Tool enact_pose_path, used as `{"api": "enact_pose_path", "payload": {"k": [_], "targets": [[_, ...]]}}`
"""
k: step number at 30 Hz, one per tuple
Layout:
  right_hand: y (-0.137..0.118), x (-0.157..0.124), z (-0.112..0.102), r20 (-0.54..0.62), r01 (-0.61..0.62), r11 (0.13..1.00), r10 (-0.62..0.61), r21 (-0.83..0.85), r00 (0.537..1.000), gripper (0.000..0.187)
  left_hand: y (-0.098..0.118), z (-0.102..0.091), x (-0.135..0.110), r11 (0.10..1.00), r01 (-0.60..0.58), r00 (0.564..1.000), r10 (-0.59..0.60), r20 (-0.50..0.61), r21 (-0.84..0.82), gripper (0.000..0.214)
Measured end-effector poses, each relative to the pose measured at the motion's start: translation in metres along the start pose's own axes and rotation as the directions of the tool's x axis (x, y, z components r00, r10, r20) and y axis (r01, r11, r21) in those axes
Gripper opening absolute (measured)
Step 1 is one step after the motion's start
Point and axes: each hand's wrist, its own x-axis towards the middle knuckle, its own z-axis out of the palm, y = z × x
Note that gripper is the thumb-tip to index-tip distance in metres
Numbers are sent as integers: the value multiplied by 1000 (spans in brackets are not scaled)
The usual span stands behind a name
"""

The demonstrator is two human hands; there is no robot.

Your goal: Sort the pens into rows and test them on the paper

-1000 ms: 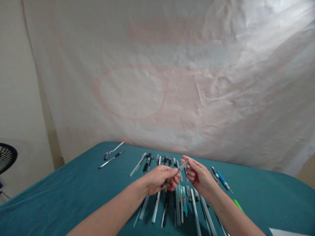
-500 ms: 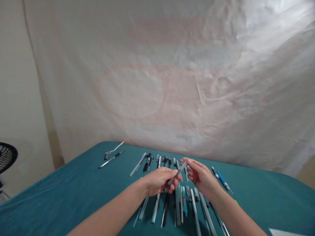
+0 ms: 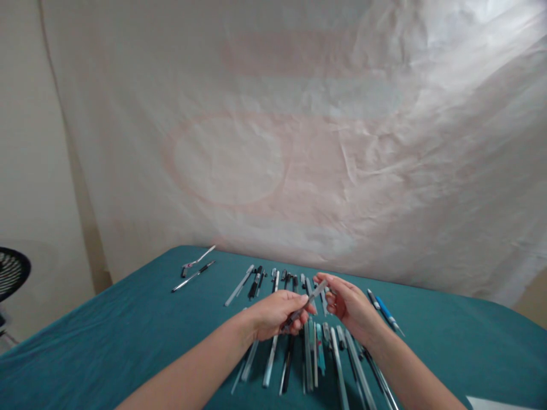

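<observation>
A grey pen (image 3: 308, 302) is held slantwise above the table between both hands. My left hand (image 3: 276, 313) is closed around its lower end. My right hand (image 3: 348, 304) pinches its upper tip with curled fingers. Under the hands, several pens (image 3: 311, 356) lie side by side on the teal tablecloth (image 3: 128, 336). Another short row of pens (image 3: 260, 282) lies farther back.
Two pens (image 3: 194, 270) lie apart at the table's back left. A blue pen (image 3: 387, 312) lies to the right of my right hand. A wrinkled white sheet (image 3: 299, 142) hangs behind the table. A dark round chair seat (image 3: 11, 272) shows at the left edge. A white paper corner (image 3: 491, 403) sits bottom right.
The hands have barely shifted. The pen's tilt changed a little between my fingers, and my right fingers have closed onto its upper tip.
</observation>
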Motion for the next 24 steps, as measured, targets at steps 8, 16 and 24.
{"api": "enact_pose_path", "payload": {"k": [8, 16, 24], "targets": [[0, 5, -6, -2, -15, 1000, 15, 18, 1000, 24, -6, -4, 4, 1000, 10, 1000, -11, 26, 17, 37], [1, 1, -4, 20, -105, 992, 104, 68, 994, 25, -4, 0, 1, 999, 35, 999, -35, 11, 19, 37], [-3, 4, -8, 49, -144, 983, 139, 113, 989, 18, -1, 1, 0, 999, 48, 998, -49, 26, 11, 36]]}}
